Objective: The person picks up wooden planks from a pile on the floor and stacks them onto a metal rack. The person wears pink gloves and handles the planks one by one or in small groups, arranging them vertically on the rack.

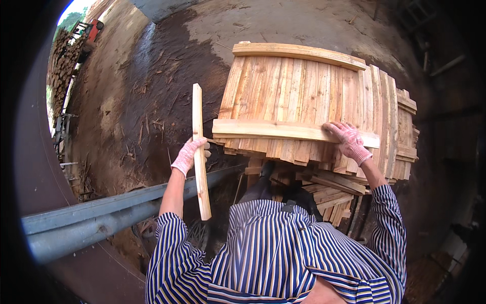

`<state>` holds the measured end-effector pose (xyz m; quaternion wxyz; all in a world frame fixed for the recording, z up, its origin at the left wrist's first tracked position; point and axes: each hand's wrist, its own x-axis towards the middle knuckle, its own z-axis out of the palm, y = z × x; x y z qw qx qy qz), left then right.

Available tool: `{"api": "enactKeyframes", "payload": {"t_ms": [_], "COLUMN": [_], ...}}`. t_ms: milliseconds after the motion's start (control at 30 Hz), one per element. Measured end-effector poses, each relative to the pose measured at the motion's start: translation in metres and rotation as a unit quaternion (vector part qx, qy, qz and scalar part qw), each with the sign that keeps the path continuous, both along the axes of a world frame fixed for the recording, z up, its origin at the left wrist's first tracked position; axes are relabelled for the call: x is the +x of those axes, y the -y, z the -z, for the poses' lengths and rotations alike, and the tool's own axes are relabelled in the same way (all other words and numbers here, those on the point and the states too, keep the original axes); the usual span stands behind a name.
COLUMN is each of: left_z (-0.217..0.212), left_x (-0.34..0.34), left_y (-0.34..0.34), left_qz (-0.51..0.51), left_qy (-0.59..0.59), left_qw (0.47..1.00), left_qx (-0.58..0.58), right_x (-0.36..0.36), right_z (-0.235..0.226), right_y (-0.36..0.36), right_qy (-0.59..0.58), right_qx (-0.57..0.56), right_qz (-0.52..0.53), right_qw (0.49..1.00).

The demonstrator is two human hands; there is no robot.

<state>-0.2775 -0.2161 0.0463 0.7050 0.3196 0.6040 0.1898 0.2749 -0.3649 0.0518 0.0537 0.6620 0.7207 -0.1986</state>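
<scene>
My left hand, in a pinkish-white knit glove, is wrapped round a pale wooden slat. The slat points away from me, left of the stack, with its ends sticking out beyond the hand. A large stack of wooden slats stands in front of me, its boards lying side by side. Across its near side lies a loose pale slat. My right hand, gloved alike, grips this crosswise slat near its right end, fingers over its far edge; the undersides of those fingers are hidden.
Another crosswise board tops the stack's far edge. More short boards lie below the stack, near my body. A blue metal rail runs along my left. Bark scraps litter the dirt ground. Piled logs and a red machine stand far left.
</scene>
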Motion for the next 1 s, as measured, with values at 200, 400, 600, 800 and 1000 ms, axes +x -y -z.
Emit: {"api": "enactKeyframes", "payload": {"t_ms": [200,400,600,800,1000], "left_z": [0.020,0.000,-0.065,-0.059,0.025], "left_x": [0.042,0.037,0.108,0.207,0.301], "left_y": [-0.030,-0.074,-0.118,-0.162,-0.164], "left_qz": [-0.016,0.004,0.027,0.192,0.388], "left_qy": [0.003,-0.048,-0.152,-0.272,-0.459], "left_qw": [0.998,0.996,0.973,0.887,0.716], "left_qx": [0.067,0.079,0.169,0.319,0.355], "right_x": [-0.027,-0.075,-0.058,-0.075,-0.169], "right_z": [-0.014,0.021,0.003,0.066,0.027], "right_y": [-0.005,-0.023,0.013,0.032,0.113], "right_qy": [-0.087,-0.079,-0.083,-0.027,-0.248], "right_qx": [0.060,0.125,0.165,0.367,0.165], "right_qz": [0.017,0.027,0.043,0.092,0.214], "right_qw": [0.994,0.989,0.982,0.925,0.931]}}
